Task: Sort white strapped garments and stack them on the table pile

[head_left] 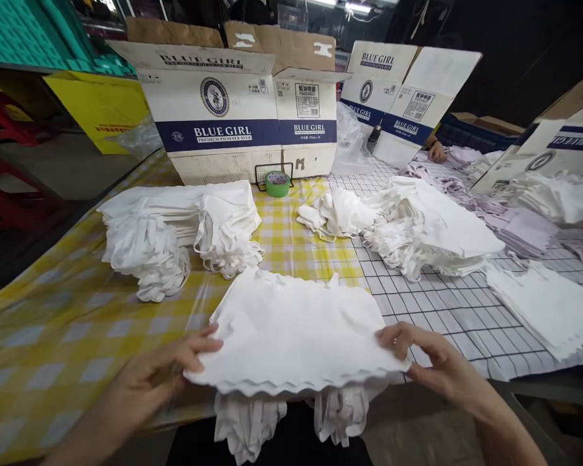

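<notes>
both hands (175, 369) under white bags (291, 336), straps (247, 424) cut off

1. A bare strip of yellow-checked counter (301, 246) runs between the left pile of white bags (175, 226) and the right pile (418, 226), leaving a hand room to pass.
2. At its far end, the green tape roll (277, 184) and the Blue Girl box (233, 116) close it.
3. The counter's near left corner lies open.
4. A flat bag stack (544, 307) crowds the right side.
</notes>
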Demonstrator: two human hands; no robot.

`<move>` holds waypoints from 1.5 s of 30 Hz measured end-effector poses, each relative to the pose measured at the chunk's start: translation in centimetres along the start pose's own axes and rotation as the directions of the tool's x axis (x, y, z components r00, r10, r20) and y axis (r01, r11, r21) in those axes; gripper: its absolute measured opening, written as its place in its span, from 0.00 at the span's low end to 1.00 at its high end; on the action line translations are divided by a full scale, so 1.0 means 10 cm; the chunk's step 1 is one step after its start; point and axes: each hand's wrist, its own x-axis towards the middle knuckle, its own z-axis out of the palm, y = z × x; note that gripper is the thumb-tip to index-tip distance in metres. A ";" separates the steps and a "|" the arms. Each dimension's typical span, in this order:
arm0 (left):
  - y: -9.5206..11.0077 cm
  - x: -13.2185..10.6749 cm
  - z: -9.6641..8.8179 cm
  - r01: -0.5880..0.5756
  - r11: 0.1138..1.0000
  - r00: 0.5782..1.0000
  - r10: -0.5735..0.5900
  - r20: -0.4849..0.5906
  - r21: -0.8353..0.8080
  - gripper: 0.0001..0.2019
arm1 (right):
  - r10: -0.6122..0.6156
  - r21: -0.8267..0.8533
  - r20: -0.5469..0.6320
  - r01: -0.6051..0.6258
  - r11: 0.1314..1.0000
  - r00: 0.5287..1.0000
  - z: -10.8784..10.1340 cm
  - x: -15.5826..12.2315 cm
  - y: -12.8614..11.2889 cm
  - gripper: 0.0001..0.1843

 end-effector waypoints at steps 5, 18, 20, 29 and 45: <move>-0.29 -0.36 0.21 0.093 0.995 0.995 -0.094 0.041 0.023 0.06 | 0.118 0.060 0.049 -0.121 0.991 0.992 0.19 -0.19 0.09 0.05; -0.33 -0.42 0.26 0.095 0.994 0.994 -0.097 0.048 0.052 0.05 | 0.152 0.060 0.040 -0.154 0.986 0.988 0.24 -0.23 0.07 0.02; -0.34 -0.43 0.27 0.101 0.993 0.994 -0.104 0.038 0.058 0.04 | 0.143 0.066 0.045 -0.145 0.987 0.989 0.24 -0.23 0.09 0.02; -0.32 -0.41 0.27 0.128 0.992 0.992 -0.127 -0.019 0.006 0.04 | 0.086 0.003 -0.021 -0.086 0.996 0.996 0.25 -0.19 0.12 0.04; 0.29 -0.14 -0.38 -0.034 0.998 0.887 0.053 -0.458 0.049 0.06 | -0.237 0.028 -0.203 0.247 0.969 0.950 0.08 0.54 -0.47 0.08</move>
